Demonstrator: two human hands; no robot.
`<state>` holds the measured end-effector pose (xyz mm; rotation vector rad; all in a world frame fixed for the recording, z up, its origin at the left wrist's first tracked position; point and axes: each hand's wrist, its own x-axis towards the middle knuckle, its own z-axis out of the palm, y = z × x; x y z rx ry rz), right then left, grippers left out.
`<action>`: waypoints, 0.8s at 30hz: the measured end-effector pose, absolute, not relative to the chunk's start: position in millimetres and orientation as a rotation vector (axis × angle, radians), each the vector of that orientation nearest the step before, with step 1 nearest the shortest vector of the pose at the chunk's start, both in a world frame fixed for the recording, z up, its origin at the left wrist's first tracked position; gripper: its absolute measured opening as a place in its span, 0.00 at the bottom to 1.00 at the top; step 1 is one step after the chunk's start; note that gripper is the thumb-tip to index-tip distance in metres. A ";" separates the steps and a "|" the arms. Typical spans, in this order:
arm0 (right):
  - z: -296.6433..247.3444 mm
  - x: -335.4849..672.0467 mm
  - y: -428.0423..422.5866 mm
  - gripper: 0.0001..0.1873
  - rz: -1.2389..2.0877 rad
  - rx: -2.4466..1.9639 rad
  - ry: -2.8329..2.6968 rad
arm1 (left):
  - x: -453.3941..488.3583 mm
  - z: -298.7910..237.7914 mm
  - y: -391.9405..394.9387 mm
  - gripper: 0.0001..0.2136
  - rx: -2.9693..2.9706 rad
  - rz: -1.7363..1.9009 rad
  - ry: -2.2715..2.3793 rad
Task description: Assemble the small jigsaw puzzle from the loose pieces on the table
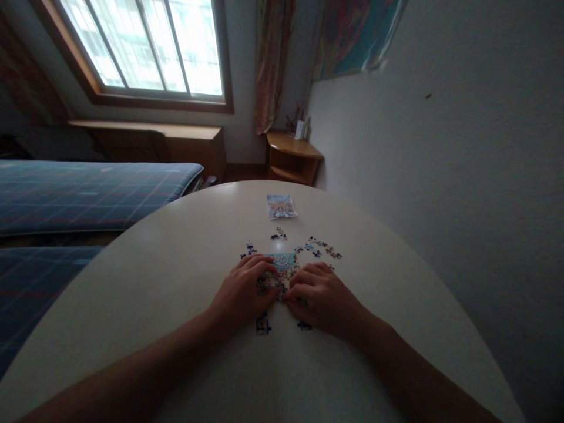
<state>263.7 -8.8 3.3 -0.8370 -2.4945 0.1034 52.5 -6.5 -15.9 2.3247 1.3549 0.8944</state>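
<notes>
Dim overall; window (163, 47) overexposed, edges stretched

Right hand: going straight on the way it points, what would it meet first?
Probably the multicoloured, partly assembled flat jigsaw puzzle just beside the right hand, though depth is unclear.

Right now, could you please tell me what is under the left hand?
Part of the puzzle shows between thumb and fingers of the left hand, which covers some of its left side. Whatever lies beneath the palm cannot be seen.
</notes>
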 end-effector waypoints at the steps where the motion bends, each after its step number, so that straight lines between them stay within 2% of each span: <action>1: 3.3 264.0 -8.9 0.02 0.107 -0.839 -2.501 | 52.6 -15.5 -6.4 0.13 2.326 0.891 1.358; 10: 4.3 261.7 -10.7 0.01 0.187 -0.901 -2.496 | 53.0 -15.0 -6.9 0.13 2.327 0.878 1.367; 19: -3.8 285.1 18.5 0.09 0.338 -1.513 -1.656 | 50.9 -14.9 -7.2 0.12 2.325 0.833 1.364; 24: -5.3 310.9 32.4 0.15 0.242 -1.597 -1.623 | 51.3 -13.9 -7.5 0.09 2.332 0.849 1.350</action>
